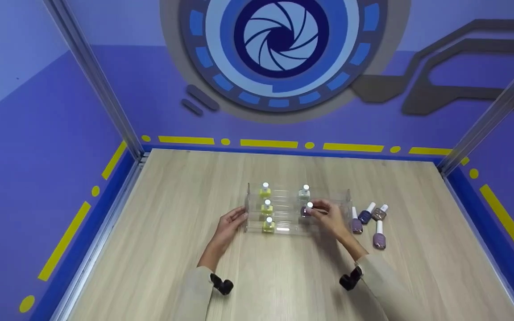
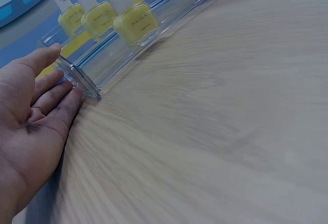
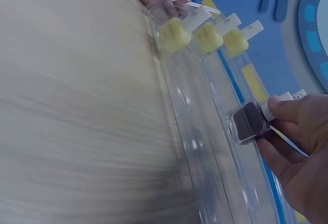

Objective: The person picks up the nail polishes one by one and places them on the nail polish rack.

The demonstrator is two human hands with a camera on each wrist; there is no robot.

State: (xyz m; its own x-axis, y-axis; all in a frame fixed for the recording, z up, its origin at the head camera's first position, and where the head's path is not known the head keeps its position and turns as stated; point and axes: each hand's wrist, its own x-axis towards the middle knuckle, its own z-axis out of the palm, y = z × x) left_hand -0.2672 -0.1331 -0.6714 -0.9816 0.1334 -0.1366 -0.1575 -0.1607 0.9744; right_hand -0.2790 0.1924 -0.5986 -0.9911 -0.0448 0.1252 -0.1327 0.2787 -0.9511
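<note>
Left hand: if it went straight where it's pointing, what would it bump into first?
The clear rack, at its end. The left hand looks right up against it, perhaps touching; any small gap is hard to judge.

Four bottles (image 1: 365, 216) lie right of the rack (image 1: 286, 213).

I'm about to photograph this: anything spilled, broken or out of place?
Nothing looks spilled or broken. Four white-capped mauve, blue and brown bottles look untidy, lying at mixed angles on the pale wooden table right of the clear plastic rack, while three white-capped yellow bottles line up inside it.
</note>
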